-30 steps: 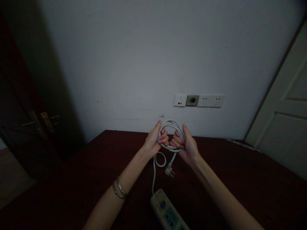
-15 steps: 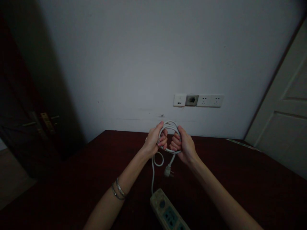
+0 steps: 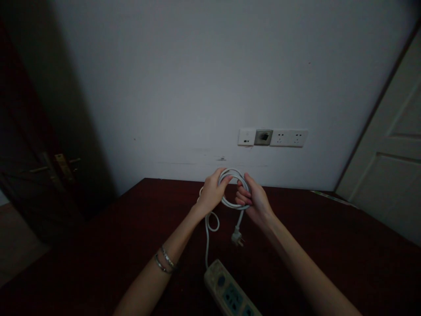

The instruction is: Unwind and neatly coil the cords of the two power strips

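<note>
A white power cable is wound into a coil (image 3: 234,176), held up over a dark red table (image 3: 98,245). My left hand (image 3: 210,193) grips the coil's left side with its fingers closed. My right hand (image 3: 253,197) pinches the right side, fingers wrapped round the strands. The plug (image 3: 237,238) hangs below the coil on a short tail. Another length of cable loops under my left hand and runs down to a white power strip (image 3: 228,292) lying on the table at the bottom edge.
A row of wall sockets (image 3: 272,138) sits on the white wall behind the table. A dark door with a brass handle (image 3: 62,169) stands at the left. A white door (image 3: 391,175) is at the right.
The coil has turned a little in my hands and my left fingers have shifted round its side. The plug now hangs slightly lower and further right.
</note>
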A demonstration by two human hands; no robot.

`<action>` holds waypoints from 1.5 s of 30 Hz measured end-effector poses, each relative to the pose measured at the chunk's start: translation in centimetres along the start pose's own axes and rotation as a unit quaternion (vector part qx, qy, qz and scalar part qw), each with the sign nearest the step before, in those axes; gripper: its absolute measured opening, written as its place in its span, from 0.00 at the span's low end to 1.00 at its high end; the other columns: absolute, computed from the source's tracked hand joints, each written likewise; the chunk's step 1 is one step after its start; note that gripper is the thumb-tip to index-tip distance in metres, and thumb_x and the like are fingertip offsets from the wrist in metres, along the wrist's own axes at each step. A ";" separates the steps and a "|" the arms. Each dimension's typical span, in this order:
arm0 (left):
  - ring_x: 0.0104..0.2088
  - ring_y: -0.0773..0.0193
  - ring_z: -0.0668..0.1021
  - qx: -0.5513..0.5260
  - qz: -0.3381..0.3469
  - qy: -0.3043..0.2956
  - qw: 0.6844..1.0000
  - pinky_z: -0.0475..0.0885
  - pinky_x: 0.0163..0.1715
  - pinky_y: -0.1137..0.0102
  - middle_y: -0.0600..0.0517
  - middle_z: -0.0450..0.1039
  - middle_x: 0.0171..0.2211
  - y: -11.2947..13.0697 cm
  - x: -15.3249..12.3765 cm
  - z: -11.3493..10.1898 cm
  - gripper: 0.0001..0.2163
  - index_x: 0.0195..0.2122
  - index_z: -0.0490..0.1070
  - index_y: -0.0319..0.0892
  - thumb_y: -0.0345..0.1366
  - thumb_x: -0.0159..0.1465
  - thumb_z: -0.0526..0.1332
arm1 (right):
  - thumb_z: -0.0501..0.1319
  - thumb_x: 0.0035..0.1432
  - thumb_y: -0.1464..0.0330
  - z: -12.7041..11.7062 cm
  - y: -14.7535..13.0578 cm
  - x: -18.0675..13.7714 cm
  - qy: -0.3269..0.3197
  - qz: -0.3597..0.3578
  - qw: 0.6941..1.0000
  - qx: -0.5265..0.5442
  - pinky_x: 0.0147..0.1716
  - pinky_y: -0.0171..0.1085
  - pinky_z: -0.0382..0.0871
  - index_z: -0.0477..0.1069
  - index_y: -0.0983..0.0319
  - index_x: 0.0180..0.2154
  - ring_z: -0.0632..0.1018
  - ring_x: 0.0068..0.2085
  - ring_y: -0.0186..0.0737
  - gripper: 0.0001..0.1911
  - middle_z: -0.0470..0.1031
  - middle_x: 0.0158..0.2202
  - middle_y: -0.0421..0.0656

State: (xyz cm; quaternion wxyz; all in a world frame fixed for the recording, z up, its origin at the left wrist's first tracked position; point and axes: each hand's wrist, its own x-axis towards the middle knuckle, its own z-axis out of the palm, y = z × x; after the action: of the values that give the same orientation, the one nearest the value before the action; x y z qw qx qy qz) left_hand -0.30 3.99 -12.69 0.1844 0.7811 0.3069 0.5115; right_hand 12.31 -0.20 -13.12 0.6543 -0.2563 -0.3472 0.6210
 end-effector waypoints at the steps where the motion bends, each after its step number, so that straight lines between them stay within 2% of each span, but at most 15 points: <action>1: 0.41 0.60 0.74 0.031 0.007 -0.004 1.000 0.67 0.42 0.68 0.46 0.73 0.41 -0.1 0.0 0.0 0.12 0.46 0.67 0.40 0.38 0.65 0.52 | 0.58 0.55 0.57 -0.1 0.0 0.0 -0.006 0.008 1.000 0.004 0.11 0.25 0.49 0.64 0.65 0.24 0.46 0.11 0.21 0.18 0.48 0.10 0.29; 5: 0.38 0.58 0.76 0.150 0.019 -0.013 0.988 0.68 0.38 0.67 0.43 0.73 0.38 0.1 -0.1 -0.3 0.11 0.45 0.64 0.38 0.36 0.66 0.49 | 0.56 0.58 0.60 -0.5 -0.1 0.2 -0.074 0.064 0.995 0.024 0.13 0.26 0.53 0.65 0.65 0.25 0.48 0.12 0.22 0.16 0.51 0.12 0.30; 8: 0.35 0.58 0.77 0.210 0.022 -0.019 0.977 0.67 0.34 0.68 0.45 0.73 0.34 0.4 -0.2 -0.8 0.09 0.44 0.63 0.39 0.36 0.67 0.48 | 0.54 0.59 0.63 -0.8 -0.4 0.2 -0.118 0.086 0.989 0.022 0.18 0.29 0.61 0.67 0.65 0.28 0.54 0.14 0.24 0.13 0.56 0.14 0.32; 12: 0.32 0.60 0.76 0.220 0.034 -0.025 0.975 0.66 0.32 0.69 0.47 0.72 0.32 0.5 -0.1 -1.4 0.09 0.41 0.62 0.40 0.37 0.67 0.47 | 0.51 0.60 0.67 -1.1 -1.3 -0.1 -0.159 0.101 0.982 0.002 0.27 0.35 0.67 0.69 0.65 0.36 0.65 0.20 0.31 0.10 0.62 0.18 0.37; 16: 0.31 0.61 0.74 0.186 0.044 -0.037 0.981 0.65 0.31 0.70 0.49 0.71 0.30 0.4 -0.1 -1.7 0.07 0.39 0.62 0.41 0.36 0.66 0.48 | 0.53 0.57 0.70 -1.3 -2.3 -0.4 -0.183 0.121 0.976 -0.004 0.31 0.39 0.68 0.68 0.66 0.38 0.69 0.25 0.34 0.09 0.67 0.23 0.40; 19: 0.30 0.62 0.73 0.142 0.049 -0.034 0.988 0.64 0.31 0.71 0.49 0.70 0.29 0.5 -0.2 -1.6 0.06 0.38 0.63 0.42 0.36 0.65 0.50 | 0.55 0.56 0.69 -1.3 -2.7 -0.6 -0.200 0.142 0.969 -0.015 0.30 0.37 0.67 0.68 0.67 0.35 0.66 0.22 0.31 0.08 0.64 0.21 0.37; 23: 0.28 0.64 0.71 0.063 0.042 -0.023 0.997 0.62 0.31 0.72 0.51 0.69 0.28 1.1 -0.4 -1.3 0.06 0.36 0.65 0.42 0.37 0.64 0.52 | 0.56 0.58 0.62 -1.1 -2.7 -0.5 -0.188 0.139 0.971 -0.049 0.21 0.29 0.61 0.65 0.66 0.26 0.52 0.16 0.24 0.14 0.50 0.14 0.30; 26: 0.27 0.66 0.70 -0.004 0.006 -0.036 0.999 0.63 0.30 0.73 0.53 0.69 0.28 1.4 -0.4 -1.3 0.07 0.36 0.66 0.42 0.39 0.63 0.54 | 0.58 0.57 0.60 -1.1 -2.6 -0.3 -0.164 0.127 0.977 -0.047 0.15 0.26 0.53 0.63 0.65 0.23 0.46 0.14 0.22 0.17 0.45 0.13 0.28; 28: 0.26 0.67 0.70 -0.072 -0.037 -0.070 0.994 0.64 0.28 0.74 0.54 0.68 0.27 1.3 -0.2 -1.5 0.11 0.39 0.65 0.41 0.42 0.61 0.56 | 0.57 0.57 0.60 -1.2 -2.7 -0.1 -0.143 0.134 0.980 -0.030 0.13 0.25 0.49 0.62 0.65 0.22 0.44 0.14 0.22 0.18 0.43 0.13 0.28; 32: 0.30 0.66 0.72 -0.219 -0.088 -0.209 0.949 0.66 0.30 0.73 0.51 0.70 0.29 -0.7 0.2 -1.8 0.18 0.44 0.65 0.38 0.47 0.60 0.57 | 0.52 0.61 0.62 -1.7 -3.5 0.1 -0.100 0.129 0.986 0.033 0.12 0.25 0.45 0.60 0.64 0.21 0.43 0.14 0.23 0.18 0.42 0.12 0.28; 35: 0.33 0.66 0.74 -0.258 -0.113 -0.266 0.922 0.67 0.34 0.72 0.50 0.71 0.31 -3.3 0.3 -1.7 0.21 0.44 0.66 0.38 0.46 0.54 0.63 | 0.49 0.63 0.64 -2.1 -4.6 -0.2 -0.090 0.098 0.987 0.088 0.12 0.25 0.47 0.60 0.64 0.23 0.45 0.13 0.23 0.17 0.43 0.12 0.28; 37: 0.31 0.66 0.74 -0.235 -0.140 -0.317 0.908 0.68 0.33 0.72 0.50 0.72 0.30 -5.0 0.1 -1.3 0.20 0.40 0.69 0.38 0.43 0.49 0.68 | 0.48 0.64 0.65 -2.4 -5.4 -0.3 -0.082 0.068 0.987 0.118 0.13 0.25 0.49 0.59 0.63 0.24 0.47 0.12 0.24 0.16 0.44 0.12 0.29; 40: 0.30 0.66 0.75 -0.239 -0.197 -0.416 0.855 0.69 0.34 0.70 0.50 0.73 0.26 -7.0 -0.6 -0.3 0.15 0.29 0.71 0.37 0.44 0.49 0.67 | 0.46 0.65 0.66 -3.1 -6.5 -0.4 -0.059 0.020 0.986 0.155 0.13 0.26 0.53 0.57 0.62 0.25 0.51 0.12 0.25 0.15 0.47 0.13 0.29; 42: 0.29 0.65 0.76 -0.288 -0.252 -0.425 0.821 0.70 0.35 0.68 0.50 0.72 0.24 -7.8 -1.0 0.4 0.16 0.25 0.69 0.37 0.46 0.49 0.67 | 0.44 0.66 0.66 -3.9 -7.0 -0.2 -0.044 -0.010 0.984 0.173 0.14 0.26 0.55 0.57 0.62 0.26 0.53 0.12 0.25 0.15 0.48 0.13 0.30; 45: 0.29 0.64 0.77 -0.349 -0.302 -0.362 0.810 0.70 0.37 0.67 0.51 0.71 0.25 -8.1 -1.1 0.9 0.17 0.26 0.68 0.36 0.45 0.48 0.68 | 0.41 0.67 0.67 -5.4 -7.4 0.5 -0.025 -0.044 0.977 0.206 0.15 0.25 0.57 0.55 0.61 0.27 0.55 0.13 0.25 0.16 0.50 0.13 0.30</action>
State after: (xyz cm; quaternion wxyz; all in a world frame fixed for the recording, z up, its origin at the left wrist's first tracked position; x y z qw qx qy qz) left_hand -2.12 9.26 -18.67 0.6879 0.6604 0.2392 0.1831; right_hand 21.18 0.10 -10.76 0.7107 -0.0847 -0.2392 0.6561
